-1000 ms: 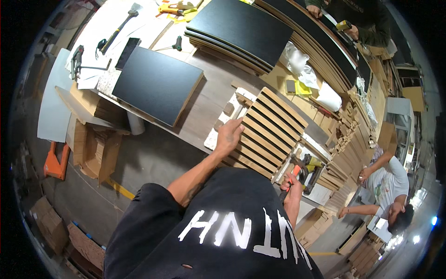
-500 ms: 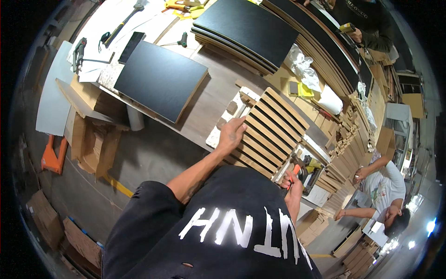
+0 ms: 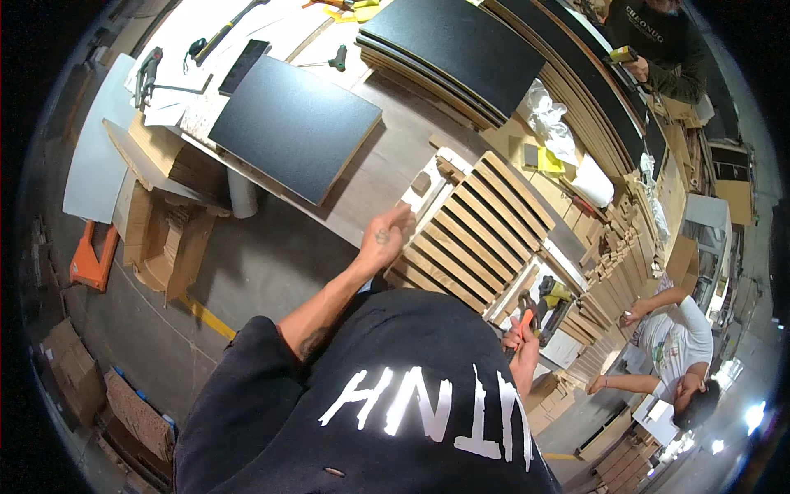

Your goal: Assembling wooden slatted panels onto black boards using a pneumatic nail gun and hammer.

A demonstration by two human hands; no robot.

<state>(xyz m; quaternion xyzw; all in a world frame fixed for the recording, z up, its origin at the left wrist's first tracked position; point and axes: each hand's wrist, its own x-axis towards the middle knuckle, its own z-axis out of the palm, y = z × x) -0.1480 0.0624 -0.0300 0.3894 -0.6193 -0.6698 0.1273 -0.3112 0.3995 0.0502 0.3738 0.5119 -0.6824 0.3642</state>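
A slatted wooden panel (image 3: pixel 473 235), pale slats with dark gaps, lies on a frame with white strips (image 3: pixel 432 193) just ahead of me. At the panel's left edge is my left hand (image 3: pixel 383 237), fingers bunched over the white strip and covering the spot beneath them; anything in its grasp is hidden. A small wooden block (image 3: pixel 421 182) sits on that strip beyond the fingers. My right hand (image 3: pixel 523 350), by the panel's near right corner, is closed around orange-handled pliers (image 3: pixel 527 319). A yellow-and-black power tool (image 3: pixel 556 298) lies just beyond them.
Left of the panel lies a black board (image 3: pixel 296 128); a stack of black boards (image 3: pixel 453 53) stands farther back. Many wood strips (image 3: pixel 621 276) lie at right. A person in white (image 3: pixel 679 337) is at right, another in dark clothes (image 3: pixel 658 49) far right. An orange pallet-jack handle (image 3: pixel 93 257) stands left.
My left hand has moved off the slatted panel's surface, leftward onto the white strip where a small block showed before. My right hand still holds the pliers, slightly lower in view.
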